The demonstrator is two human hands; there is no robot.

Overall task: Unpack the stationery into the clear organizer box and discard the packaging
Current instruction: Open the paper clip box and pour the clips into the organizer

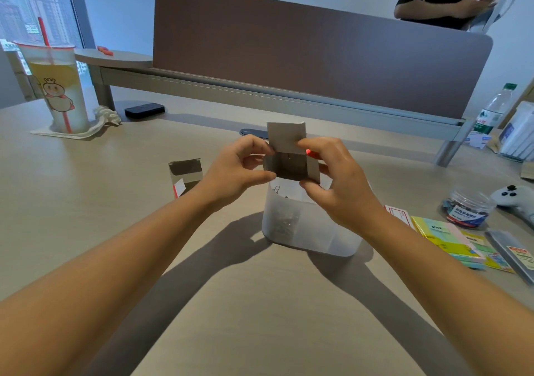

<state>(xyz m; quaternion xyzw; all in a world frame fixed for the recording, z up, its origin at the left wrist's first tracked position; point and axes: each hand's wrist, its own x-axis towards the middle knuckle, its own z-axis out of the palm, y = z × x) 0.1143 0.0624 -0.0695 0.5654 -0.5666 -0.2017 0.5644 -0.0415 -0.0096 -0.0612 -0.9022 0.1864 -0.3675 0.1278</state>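
Both hands hold a small grey cardboard carton [291, 163], flap up, just above the frosted clear plastic organizer box [310, 228] on the pale wooden worktop [260, 303]; left hand [241, 169] and right hand [336, 182] each keep a pinching grip on its sides; another opened carton [185, 177] lies left.

A grey-brown cardboard carton [291, 156] above a frosted clear organizer box [306, 225]; pastel yellow, green, pink and blue sticky notes [450, 239]; a red-strawed cup [57, 86] with a cartoon print.

small carton [291, 167] above organizer box [309, 225], empty carton [186, 177] left
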